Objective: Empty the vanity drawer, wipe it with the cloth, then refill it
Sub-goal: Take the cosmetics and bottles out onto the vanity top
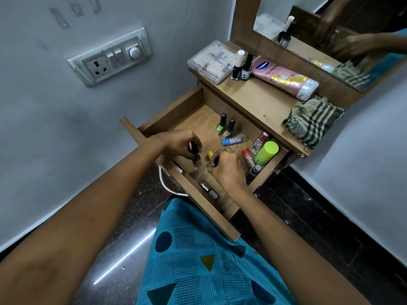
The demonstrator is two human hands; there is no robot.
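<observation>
Emptying looks barely begun: the open wooden vanity drawer [169,111] holds many small bottles and tubes, with a pink lotion tube [284,78] and a clear plastic box [211,60] on the top at twelve o'clock. The left hand [176,143] has its fingers clamped on a small dark-capped bottle [196,159], and the right hand [228,170] curls round another near the drawer front. The green-striped cloth [312,122] lies unused at two o'clock.

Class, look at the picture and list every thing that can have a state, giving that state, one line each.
Drawer, pulled open, not yet emptied.
Left hand, grips a small bottle in the drawer.
Right hand, grips a small dark thing in the drawer.
Cloth, crumpled on the vanity top, untouched.
Lotion tube, capped, lying on its side.
Plastic box, lid shut.
Green bottle, upright, capped.
</observation>
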